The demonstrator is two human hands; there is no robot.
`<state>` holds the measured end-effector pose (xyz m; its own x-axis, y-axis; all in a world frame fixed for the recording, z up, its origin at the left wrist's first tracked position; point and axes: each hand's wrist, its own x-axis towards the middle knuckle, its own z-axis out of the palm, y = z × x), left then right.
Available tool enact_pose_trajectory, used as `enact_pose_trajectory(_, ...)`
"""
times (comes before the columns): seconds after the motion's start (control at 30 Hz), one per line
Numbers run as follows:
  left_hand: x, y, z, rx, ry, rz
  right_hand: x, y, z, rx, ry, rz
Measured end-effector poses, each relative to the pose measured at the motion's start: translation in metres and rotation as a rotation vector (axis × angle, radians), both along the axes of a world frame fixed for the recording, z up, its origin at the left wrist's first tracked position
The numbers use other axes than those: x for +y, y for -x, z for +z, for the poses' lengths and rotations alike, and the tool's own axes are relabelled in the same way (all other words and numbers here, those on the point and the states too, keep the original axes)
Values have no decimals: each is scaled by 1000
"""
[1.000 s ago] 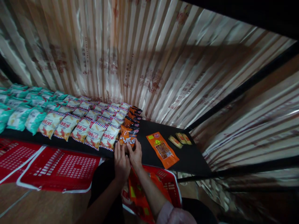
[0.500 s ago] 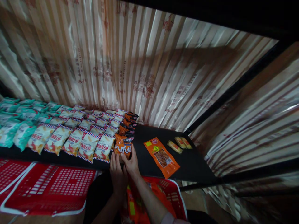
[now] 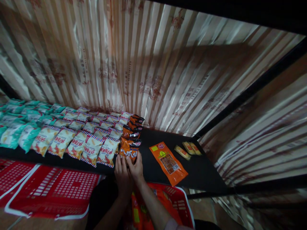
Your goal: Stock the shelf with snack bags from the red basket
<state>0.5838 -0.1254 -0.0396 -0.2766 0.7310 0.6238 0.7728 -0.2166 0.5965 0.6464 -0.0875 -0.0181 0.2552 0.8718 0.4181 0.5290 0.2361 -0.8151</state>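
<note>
Both hands are at the front of a small orange snack bag (image 3: 130,148) with a black top edge, on the black shelf. My left hand (image 3: 122,172) has its fingers against the bag's lower left part. On its lower right side, my right hand (image 3: 135,168) grips it with the thumb across the front. Directly behind stand more orange bags (image 3: 132,131) of the same kind in a line. To the left are rows of white shrimp-snack bags (image 3: 91,148), the nearest almost touching the held bag.
Teal bags (image 3: 29,135) fill the shelf's far left. On the black shelf (image 3: 148,159) to the right lie a flat orange packet (image 3: 169,163) and several small yellow packets (image 3: 182,152). Red baskets (image 3: 64,195) stand below; one basket (image 3: 185,204) holds orange packets. A striped curtain (image 3: 134,57) hangs behind.
My view has shifted slightly, so the shelf's right part appears a little farther right. Both hands remain on the orange snack bag, which has barely moved among its neighbours.
</note>
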Motion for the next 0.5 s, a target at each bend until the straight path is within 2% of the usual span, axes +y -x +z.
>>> enact_pose_trajectory(0.2,3,3,-6,-19,-39,50,-2,5,16,-201,-46,50)
enact_pose_trajectory(0.3,4,3,-8,-4,-25,75,0,7,11,-159,-22,20)
enact_pose_trajectory(0.5,2,1,-8,17,-10,74,0,6,-5,-30,28,80)
